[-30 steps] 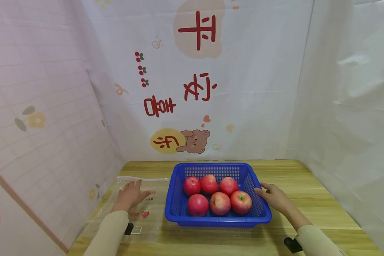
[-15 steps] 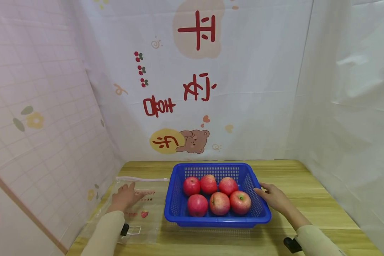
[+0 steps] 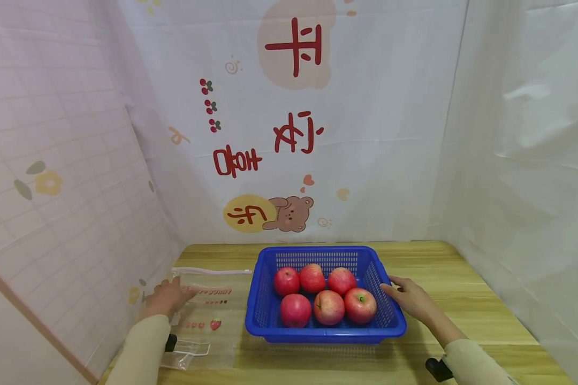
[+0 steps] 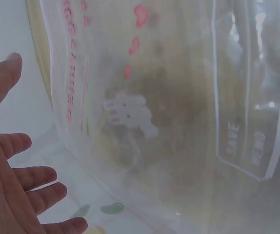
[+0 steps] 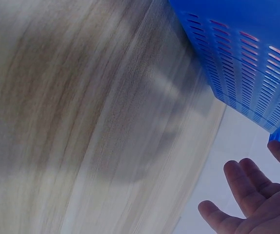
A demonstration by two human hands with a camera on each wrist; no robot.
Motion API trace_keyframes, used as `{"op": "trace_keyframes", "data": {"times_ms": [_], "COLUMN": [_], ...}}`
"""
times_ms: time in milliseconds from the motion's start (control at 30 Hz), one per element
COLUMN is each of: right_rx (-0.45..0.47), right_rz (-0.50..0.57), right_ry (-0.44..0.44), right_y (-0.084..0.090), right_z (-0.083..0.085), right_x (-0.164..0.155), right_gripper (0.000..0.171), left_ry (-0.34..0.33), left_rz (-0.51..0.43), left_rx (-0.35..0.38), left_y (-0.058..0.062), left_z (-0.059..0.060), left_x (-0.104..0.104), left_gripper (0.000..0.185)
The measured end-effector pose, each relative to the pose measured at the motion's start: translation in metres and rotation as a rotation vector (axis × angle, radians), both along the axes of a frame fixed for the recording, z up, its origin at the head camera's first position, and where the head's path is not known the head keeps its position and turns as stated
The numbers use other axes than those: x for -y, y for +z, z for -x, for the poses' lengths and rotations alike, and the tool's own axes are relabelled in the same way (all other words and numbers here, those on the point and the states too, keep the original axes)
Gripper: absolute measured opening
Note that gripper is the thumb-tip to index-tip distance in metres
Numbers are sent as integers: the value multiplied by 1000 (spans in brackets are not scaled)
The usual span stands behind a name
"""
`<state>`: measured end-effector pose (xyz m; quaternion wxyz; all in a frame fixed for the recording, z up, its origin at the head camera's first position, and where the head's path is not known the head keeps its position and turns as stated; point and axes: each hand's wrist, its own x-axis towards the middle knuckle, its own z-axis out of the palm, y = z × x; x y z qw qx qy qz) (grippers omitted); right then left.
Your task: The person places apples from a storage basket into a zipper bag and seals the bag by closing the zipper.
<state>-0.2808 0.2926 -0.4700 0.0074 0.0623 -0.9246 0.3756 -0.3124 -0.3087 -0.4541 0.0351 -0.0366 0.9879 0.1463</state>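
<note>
**Squaring up the bag beside the basket**

Look for the bag (image 3: 209, 315) just left of the basket (image 3: 327, 335), flat on the bench (image 3: 467, 283). Take the step in hand, as a guess, to be straightening that film. To do it well, press lightly with the left hand (image 3: 165, 297) and stroke outward from the basket, without dragging, so as not to crease such limp plastic. Use the right hand (image 3: 411, 299) only to steady the basket's right rim, sparing the apples (image 3: 329, 307) inside a jolt.

See the left fingers (image 4: 37, 178) spread wide, holding nothing, at the bag's side away from the basket; cannot tell whether touching. See the right fingers (image 5: 245, 187) loosely apart, one tip at the basket's rim.

Read the bag's long axis as apparently near-to-far, along the basket's left side, with the zip (image 3: 212, 271) toward the basket's far end.
</note>
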Motion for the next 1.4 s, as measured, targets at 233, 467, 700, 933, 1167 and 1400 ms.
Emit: {"op": "trace_keyframes", "data": {"times_ms": [233,467,700,933,1167,1400], "right_rx": [-12,-13,-28,-33,-27,-36], "right_rz": [-15,-28,-40,-52,-59,-74], "right_ry": [-7,-13,-10,-9,-16,-16], "right_y": [-2,-1,-2,-1,-1,-1], "right_z": [0,0,1,0,0,1], "right_x": [1,3,3,2,1,0], "right_gripper": [62,62,62,62,63,62], "left_ry": [-13,-1,12,14,1,7], "left_rz": [-2,-3,-13,-31,-38,-66], "left_rx": [-18,-1,90,99,75,88], "left_y": [-1,-10,-13,-15,-16,-12], "left_z": [-8,-11,-11,-8,-6,-8], "left_x": [12,20,27,27,28,26], "left_gripper": [88,83,84,84,77,73]}}
